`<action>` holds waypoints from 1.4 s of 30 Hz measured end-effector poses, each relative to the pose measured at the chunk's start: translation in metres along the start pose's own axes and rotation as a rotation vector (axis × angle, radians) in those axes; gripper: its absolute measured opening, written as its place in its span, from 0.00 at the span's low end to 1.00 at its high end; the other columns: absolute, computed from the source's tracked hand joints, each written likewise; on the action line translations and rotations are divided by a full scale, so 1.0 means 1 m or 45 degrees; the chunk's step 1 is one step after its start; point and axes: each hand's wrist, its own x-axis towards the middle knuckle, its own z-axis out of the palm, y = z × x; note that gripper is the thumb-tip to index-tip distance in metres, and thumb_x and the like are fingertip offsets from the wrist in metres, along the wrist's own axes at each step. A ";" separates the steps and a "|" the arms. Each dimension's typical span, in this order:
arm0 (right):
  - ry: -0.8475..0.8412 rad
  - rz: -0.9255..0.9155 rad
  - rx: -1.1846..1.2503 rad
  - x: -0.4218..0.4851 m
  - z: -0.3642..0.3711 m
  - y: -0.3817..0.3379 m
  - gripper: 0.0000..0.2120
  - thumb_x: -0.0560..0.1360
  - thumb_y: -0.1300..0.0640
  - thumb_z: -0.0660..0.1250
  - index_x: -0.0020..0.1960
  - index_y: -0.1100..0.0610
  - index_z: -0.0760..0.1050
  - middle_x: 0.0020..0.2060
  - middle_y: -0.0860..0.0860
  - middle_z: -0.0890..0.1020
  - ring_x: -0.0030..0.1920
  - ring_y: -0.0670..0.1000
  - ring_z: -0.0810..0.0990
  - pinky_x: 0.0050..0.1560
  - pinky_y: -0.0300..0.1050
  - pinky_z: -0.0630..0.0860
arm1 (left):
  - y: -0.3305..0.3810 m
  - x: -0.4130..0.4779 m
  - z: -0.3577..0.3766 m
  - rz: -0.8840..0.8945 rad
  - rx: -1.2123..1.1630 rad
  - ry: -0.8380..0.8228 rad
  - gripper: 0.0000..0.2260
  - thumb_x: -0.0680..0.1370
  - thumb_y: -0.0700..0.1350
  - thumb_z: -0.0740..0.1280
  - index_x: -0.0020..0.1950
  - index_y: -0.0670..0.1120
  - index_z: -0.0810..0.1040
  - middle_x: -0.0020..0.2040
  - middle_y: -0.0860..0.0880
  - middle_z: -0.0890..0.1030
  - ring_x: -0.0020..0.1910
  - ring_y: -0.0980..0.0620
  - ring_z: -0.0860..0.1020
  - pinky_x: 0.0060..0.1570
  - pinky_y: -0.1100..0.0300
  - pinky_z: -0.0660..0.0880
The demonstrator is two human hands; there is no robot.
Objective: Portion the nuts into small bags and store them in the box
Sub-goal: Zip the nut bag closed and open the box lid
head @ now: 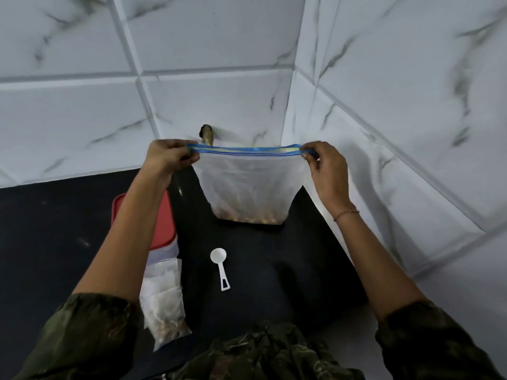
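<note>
Now the large zip bag [251, 182] stands at the back of the black worktop [288, 264], held taut by its blue closure strip, with the nuts [248, 215] pooled in its bottom. The left hand [170, 157] has its fingers curled round the strip's left corner, and the right hand [326, 171] pinches the right corner between thumb and fingers. Whether the strip is fully sealed along its length cannot be told. If it is not, any tilt or lift would probably let nuts run out at the gap. A slipped pinch on either corner would likely let that side fold over and spill across the worktop. The left forearm passes over the red-lidded box [166, 223] and the filled small bags [164, 305], which lie near the front edge; a careless pull back of that arm could drag them off. The white scoop [220, 267] lies apart from the bag, between the forearms.
</note>
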 end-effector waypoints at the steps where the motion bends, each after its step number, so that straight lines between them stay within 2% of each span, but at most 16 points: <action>1: 0.003 0.059 0.033 0.008 0.003 0.001 0.07 0.76 0.57 0.66 0.54 0.56 0.77 0.43 0.52 0.81 0.43 0.52 0.78 0.43 0.45 0.75 | -0.002 -0.003 -0.004 0.014 -0.006 -0.023 0.09 0.76 0.25 0.61 0.49 0.34 0.77 0.34 0.42 0.79 0.28 0.56 0.81 0.36 0.69 0.79; 5: -0.075 0.076 -0.058 0.036 0.018 -0.001 0.10 0.75 0.58 0.66 0.57 0.54 0.74 0.45 0.53 0.80 0.48 0.54 0.77 0.45 0.47 0.73 | -0.006 -0.006 -0.016 0.084 -0.052 0.012 0.06 0.75 0.26 0.64 0.48 0.34 0.76 0.39 0.40 0.79 0.31 0.54 0.83 0.38 0.68 0.79; 7: -0.109 -0.043 -0.185 0.043 0.029 -0.013 0.13 0.74 0.59 0.65 0.59 0.55 0.74 0.52 0.53 0.78 0.54 0.56 0.74 0.49 0.52 0.72 | -0.007 -0.006 -0.019 0.122 -0.009 0.061 0.08 0.75 0.28 0.67 0.53 0.34 0.76 0.33 0.44 0.81 0.30 0.55 0.82 0.36 0.67 0.79; 10: -0.101 -0.352 -0.076 0.043 0.056 -0.056 0.15 0.73 0.56 0.66 0.59 0.58 0.76 0.54 0.55 0.78 0.55 0.58 0.75 0.52 0.53 0.72 | -0.011 -0.006 -0.018 0.175 0.126 0.137 0.12 0.72 0.34 0.73 0.55 0.38 0.78 0.27 0.53 0.81 0.26 0.59 0.78 0.30 0.68 0.76; 14: -0.372 -0.586 0.004 0.029 0.103 -0.115 0.20 0.78 0.47 0.61 0.65 0.57 0.72 0.57 0.53 0.78 0.60 0.54 0.74 0.64 0.57 0.65 | -0.015 -0.008 -0.012 0.254 0.080 0.114 0.13 0.73 0.34 0.72 0.56 0.41 0.78 0.31 0.52 0.83 0.33 0.55 0.81 0.40 0.62 0.80; 16: -0.427 -0.507 0.101 0.027 0.120 -0.129 0.21 0.78 0.46 0.61 0.65 0.59 0.70 0.55 0.55 0.79 0.58 0.56 0.76 0.61 0.56 0.68 | -0.017 -0.010 -0.013 0.279 -0.022 0.062 0.13 0.75 0.32 0.69 0.58 0.40 0.76 0.33 0.51 0.84 0.36 0.54 0.83 0.41 0.63 0.80; 19: -0.373 -0.431 0.236 0.032 0.130 -0.130 0.16 0.77 0.52 0.66 0.56 0.64 0.71 0.46 0.58 0.79 0.48 0.59 0.78 0.47 0.53 0.74 | -0.025 -0.010 -0.022 0.235 -0.349 -0.047 0.12 0.76 0.31 0.66 0.58 0.40 0.75 0.37 0.48 0.85 0.38 0.53 0.84 0.42 0.64 0.79; 21: -0.352 -0.446 0.253 0.038 0.133 -0.124 0.12 0.76 0.54 0.66 0.50 0.64 0.73 0.43 0.58 0.79 0.44 0.58 0.78 0.44 0.53 0.73 | -0.037 -0.007 -0.025 0.196 -0.424 -0.051 0.12 0.76 0.30 0.65 0.58 0.40 0.75 0.39 0.47 0.85 0.40 0.52 0.84 0.43 0.63 0.80; 24: -0.305 -0.363 0.424 0.046 0.127 -0.119 0.11 0.76 0.55 0.66 0.46 0.64 0.73 0.41 0.55 0.79 0.42 0.53 0.77 0.44 0.49 0.73 | -0.070 -0.007 -0.017 0.199 0.149 0.038 0.14 0.75 0.30 0.67 0.60 0.38 0.77 0.48 0.46 0.83 0.49 0.49 0.82 0.47 0.65 0.78; 26: -0.307 -0.302 0.504 0.053 0.120 -0.119 0.11 0.76 0.56 0.67 0.46 0.65 0.73 0.39 0.53 0.78 0.40 0.48 0.75 0.43 0.38 0.72 | -0.098 -0.008 -0.010 0.246 0.683 0.053 0.15 0.75 0.31 0.68 0.60 0.40 0.78 0.52 0.47 0.82 0.53 0.51 0.81 0.52 0.66 0.75; 28: -0.306 -0.262 0.561 0.057 0.113 -0.119 0.11 0.76 0.56 0.67 0.47 0.65 0.74 0.38 0.48 0.76 0.37 0.41 0.74 0.41 0.29 0.68 | -0.121 -0.010 -0.004 0.265 0.958 0.039 0.13 0.75 0.32 0.66 0.58 0.40 0.80 0.52 0.46 0.83 0.52 0.49 0.81 0.51 0.62 0.76; 30: -0.303 -0.233 0.601 0.061 0.109 -0.117 0.10 0.76 0.57 0.67 0.46 0.65 0.74 0.35 0.44 0.75 0.37 0.37 0.74 0.40 0.27 0.67 | -0.135 -0.008 0.001 0.242 1.115 0.059 0.10 0.75 0.32 0.62 0.51 0.39 0.81 0.46 0.44 0.83 0.47 0.45 0.81 0.45 0.56 0.77; 32: -0.306 -0.207 0.632 0.062 0.106 -0.114 0.10 0.76 0.57 0.68 0.46 0.65 0.74 0.34 0.39 0.73 0.36 0.36 0.73 0.39 0.27 0.66 | -0.141 -0.006 0.001 0.233 1.209 0.104 0.09 0.75 0.32 0.62 0.48 0.39 0.80 0.44 0.44 0.82 0.45 0.43 0.81 0.41 0.56 0.75; 34: -0.292 -0.190 0.653 0.063 0.102 -0.110 0.09 0.76 0.57 0.68 0.45 0.65 0.74 0.32 0.39 0.74 0.34 0.38 0.73 0.38 0.28 0.66 | -0.142 -0.003 0.000 0.209 1.213 0.129 0.09 0.76 0.35 0.64 0.54 0.41 0.81 0.49 0.45 0.83 0.48 0.46 0.81 0.46 0.56 0.77; 39: -0.206 -0.106 0.633 0.072 0.100 -0.103 0.09 0.74 0.52 0.69 0.43 0.59 0.77 0.34 0.54 0.79 0.34 0.52 0.75 0.38 0.45 0.73 | -0.142 -0.003 -0.006 0.097 1.397 0.121 0.06 0.78 0.38 0.64 0.50 0.42 0.81 0.46 0.45 0.82 0.45 0.46 0.80 0.46 0.51 0.78; 42: -0.250 -0.105 0.557 0.072 0.106 -0.106 0.10 0.73 0.49 0.70 0.42 0.56 0.78 0.32 0.48 0.80 0.34 0.48 0.78 0.38 0.48 0.77 | -0.135 -0.004 -0.005 -0.004 1.591 0.067 0.05 0.77 0.36 0.62 0.48 0.41 0.78 0.46 0.43 0.81 0.45 0.44 0.79 0.43 0.53 0.77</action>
